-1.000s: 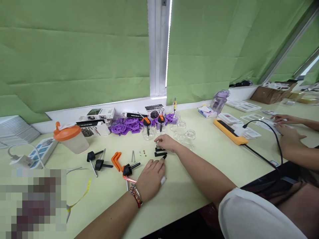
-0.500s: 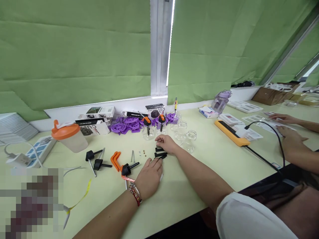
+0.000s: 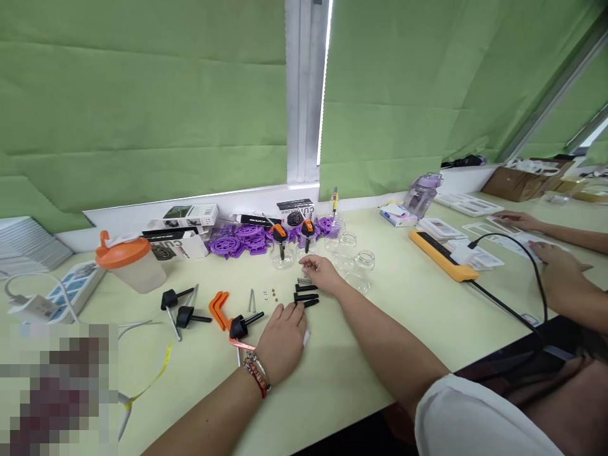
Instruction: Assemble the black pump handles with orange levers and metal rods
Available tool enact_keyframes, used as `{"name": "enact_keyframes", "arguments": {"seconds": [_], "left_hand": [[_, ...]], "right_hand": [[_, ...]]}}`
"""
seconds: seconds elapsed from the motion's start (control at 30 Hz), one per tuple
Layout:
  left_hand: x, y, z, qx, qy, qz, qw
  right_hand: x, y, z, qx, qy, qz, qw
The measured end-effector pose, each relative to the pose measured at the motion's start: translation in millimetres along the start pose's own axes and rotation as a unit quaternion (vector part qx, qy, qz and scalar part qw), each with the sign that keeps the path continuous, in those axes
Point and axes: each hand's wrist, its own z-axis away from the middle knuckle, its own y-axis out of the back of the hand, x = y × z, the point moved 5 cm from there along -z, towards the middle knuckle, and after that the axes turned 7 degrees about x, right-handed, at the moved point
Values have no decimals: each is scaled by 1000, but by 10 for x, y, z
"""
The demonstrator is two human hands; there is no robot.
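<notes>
My left hand (image 3: pixel 284 335) lies palm down on the table, fingers stretched out. Its fingertips are by the black plastic pieces (image 3: pixel 306 296), and something white shows from under its edge. My right hand (image 3: pixel 323 273) hovers just above the small metal springs (image 3: pixel 304 281), fingers loosely bent, with nothing visible in them. Left of the hands lie tiny brass and silver parts (image 3: pixel 274 296), long screws (image 3: pixel 251 301), orange levers (image 3: pixel 218 310) and black cone-shaped pieces with stems (image 3: pixel 244 324).
Two glass jars with orange-and-black tops (image 3: pixel 282 247), purple plastic parts (image 3: pixel 237 242) and clear glass jars (image 3: pixel 363 266) stand behind. An orange-lidded cup (image 3: pixel 130 259) is left, a yellow power strip (image 3: pixel 441 256) right. Another person's hands (image 3: pixel 555 259) work at far right.
My right hand has shifted slightly up and away from the springs, which now show more fully. My left hand stays flat in nearly the same place.
</notes>
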Motion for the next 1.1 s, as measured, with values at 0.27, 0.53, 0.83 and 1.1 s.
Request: {"name": "enact_keyframes", "arguments": {"seconds": [0.27, 0.53, 0.83, 1.1], "left_hand": [[-14, 28, -14, -19, 17, -9, 1000], [-1, 6, 3, -22, 21, -1, 1000], [-487, 575, 55, -21, 128, 0, 992], [-1110, 639, 540, -162, 350, 34, 922]], "right_hand": [[47, 26, 5, -76, 46, 200, 976], [-49, -6, 60, -102, 83, 208, 969], [-90, 66, 103, -26, 52, 189, 980], [-402, -14, 217, -12, 107, 191, 976]]}}
